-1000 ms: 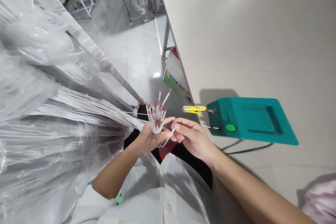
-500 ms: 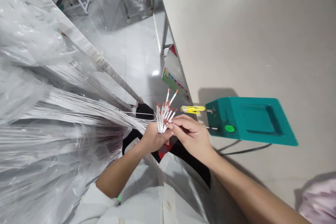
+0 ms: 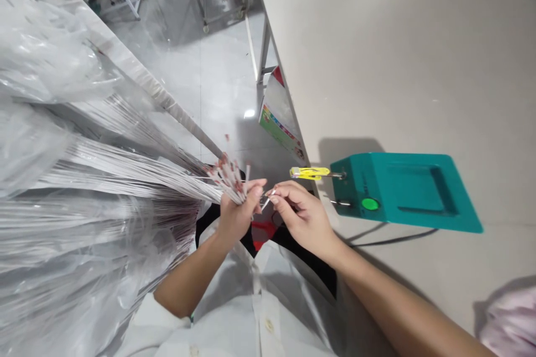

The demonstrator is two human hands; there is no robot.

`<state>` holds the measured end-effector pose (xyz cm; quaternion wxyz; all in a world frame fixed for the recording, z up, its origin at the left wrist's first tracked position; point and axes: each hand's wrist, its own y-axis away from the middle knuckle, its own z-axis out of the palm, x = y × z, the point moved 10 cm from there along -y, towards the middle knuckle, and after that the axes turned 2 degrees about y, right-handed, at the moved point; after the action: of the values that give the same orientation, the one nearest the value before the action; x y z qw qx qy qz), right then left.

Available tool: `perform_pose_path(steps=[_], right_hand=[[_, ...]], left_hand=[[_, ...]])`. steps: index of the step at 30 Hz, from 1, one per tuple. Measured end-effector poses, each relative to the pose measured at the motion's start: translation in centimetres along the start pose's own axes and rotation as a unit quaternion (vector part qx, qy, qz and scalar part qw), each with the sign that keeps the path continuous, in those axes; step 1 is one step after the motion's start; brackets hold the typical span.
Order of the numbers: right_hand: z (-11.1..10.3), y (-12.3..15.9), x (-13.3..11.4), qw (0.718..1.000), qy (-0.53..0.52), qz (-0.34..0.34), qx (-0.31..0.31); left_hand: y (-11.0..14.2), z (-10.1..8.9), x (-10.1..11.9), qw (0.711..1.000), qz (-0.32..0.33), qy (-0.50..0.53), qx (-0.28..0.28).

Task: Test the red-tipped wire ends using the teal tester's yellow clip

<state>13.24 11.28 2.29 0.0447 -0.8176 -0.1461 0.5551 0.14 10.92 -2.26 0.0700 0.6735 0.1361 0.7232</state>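
Note:
My left hand (image 3: pixel 238 213) is closed around a bundle of white wires (image 3: pixel 228 175) near their copper-coloured tips, which fan out above the thumb and look blurred. The long part of the bundle runs off to the left. Between thumb and forefinger, my right hand (image 3: pixel 299 212) pinches one white wire (image 3: pixel 268 201) close to its end, a little apart from the bundle. To the right of that hand, a teal device (image 3: pixel 422 192) with a lit green button (image 3: pixel 370 204) lies on the table. A yellow clip (image 3: pixel 310 173) sticks out from its left side.
The pale table (image 3: pixel 397 67) fills the right side, its edge slanting past my right hand. On the left, more white wires (image 3: pixel 125 164) lie with plastic sheeting (image 3: pixel 42 56). A printed box (image 3: pixel 278 122) stands below the table edge, and pink cloth (image 3: pixel 511 318) lies at lower right.
My left hand has turned and tipped the wire tips leftward, away from my right hand. One wire now shows separately in my right fingers.

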Motion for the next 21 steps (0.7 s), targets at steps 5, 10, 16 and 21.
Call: perform_pose_path(steps=[5, 10, 16, 21], right_hand=[[-0.6, 0.5, -1.6, 0.991, 0.111, -0.074, 0.018], [-2.1, 0.3, -1.1, 0.992, 0.097, -0.019, 0.074], [-1.5, -0.1, -1.1, 0.998, 0.029, -0.004, 0.050], [-1.5, 0.1, -0.8, 0.997, 0.057, 0.007, 0.059]], left_hand=[[0.7, 0.9, 0.6, 0.998, 0.000, -0.057, -0.015], [0.7, 0.6, 0.8, 0.997, -0.002, -0.082, 0.000], [0.9, 0.7, 0.4, 0.997, -0.026, -0.079, 0.000], [0.7, 0.7, -0.3, 0.995, -0.023, -0.098, 0.005]])
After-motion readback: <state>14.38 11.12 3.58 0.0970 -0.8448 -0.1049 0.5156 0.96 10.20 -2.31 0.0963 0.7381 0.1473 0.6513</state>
